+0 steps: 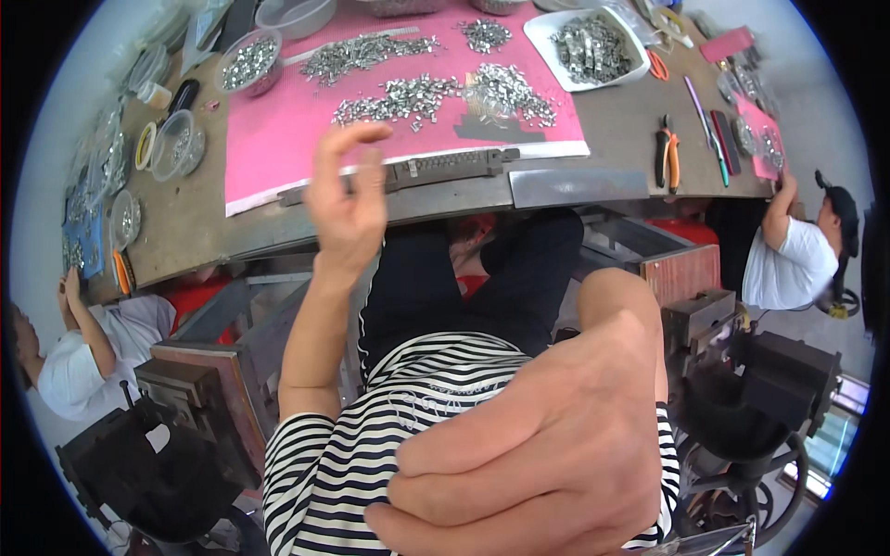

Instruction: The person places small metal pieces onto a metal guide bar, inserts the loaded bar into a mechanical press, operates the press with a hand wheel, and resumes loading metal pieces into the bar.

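My left hand (pixel 350 199) is raised near the front edge of the workbench, index finger curved and thumb apart, with nothing visible between them. Just beyond it lies a long, narrow metal fixture (pixel 445 170) with a row of small parts along its top. Close to the camera, in front of my striped shirt, my right hand (pixel 538 445) is closed with its fingers curled. Its fingertips are turned out of sight, so whatever they may hold is hidden. Piles of small silvery metal pieces (pixel 399 100) lie on a pink mat (pixel 269 153).
A white tray (pixel 535 35) and a clear tub (pixel 250 85) hold more metal pieces. A flat metal plate (pixel 579 187) lies at the bench edge, with orange-handled pliers (pixel 667 153) to its right. Other people (pixel 788 259) work at both sides.
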The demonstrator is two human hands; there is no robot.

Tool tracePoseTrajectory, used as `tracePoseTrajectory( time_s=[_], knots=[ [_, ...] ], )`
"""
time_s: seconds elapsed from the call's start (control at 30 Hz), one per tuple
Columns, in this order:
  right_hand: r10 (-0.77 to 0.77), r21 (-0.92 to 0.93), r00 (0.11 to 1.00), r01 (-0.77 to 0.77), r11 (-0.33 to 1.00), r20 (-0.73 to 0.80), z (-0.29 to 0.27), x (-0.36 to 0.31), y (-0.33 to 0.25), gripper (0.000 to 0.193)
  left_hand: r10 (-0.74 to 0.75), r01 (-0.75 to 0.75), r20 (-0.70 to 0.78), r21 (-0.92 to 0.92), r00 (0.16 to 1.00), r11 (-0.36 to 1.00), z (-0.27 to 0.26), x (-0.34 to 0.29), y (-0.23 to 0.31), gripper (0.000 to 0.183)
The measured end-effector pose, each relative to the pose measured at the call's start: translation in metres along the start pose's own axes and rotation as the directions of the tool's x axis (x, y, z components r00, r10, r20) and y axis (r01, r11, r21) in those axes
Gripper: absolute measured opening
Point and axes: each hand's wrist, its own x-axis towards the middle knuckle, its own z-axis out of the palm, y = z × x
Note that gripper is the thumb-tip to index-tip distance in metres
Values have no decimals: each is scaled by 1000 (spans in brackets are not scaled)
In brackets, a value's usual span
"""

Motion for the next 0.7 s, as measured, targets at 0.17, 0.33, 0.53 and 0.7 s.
tracePoseTrajectory(
  time_s=[0.17,0.33,0.53,0.7],
  knots=[
    [135,166,976,-164,972,171,-23,6,-10,22,618,-615,-12,-113,786,780,-50,32,103,38],
    [-147,-367,936,21,930,-321,24,-10,-5,15,594,-594,-51,-162,803,788,-69,19,139,30],
    [45,-201,943,-117,973,-329,19,-7,-14,14,594,-601,-94,-90,799,794,-71,14,145,26],
    [73,-303,992,-102,947,-106,0,0,-31,17,654,-667,-227,27,721,745,-75,22,136,24]
  ],
)
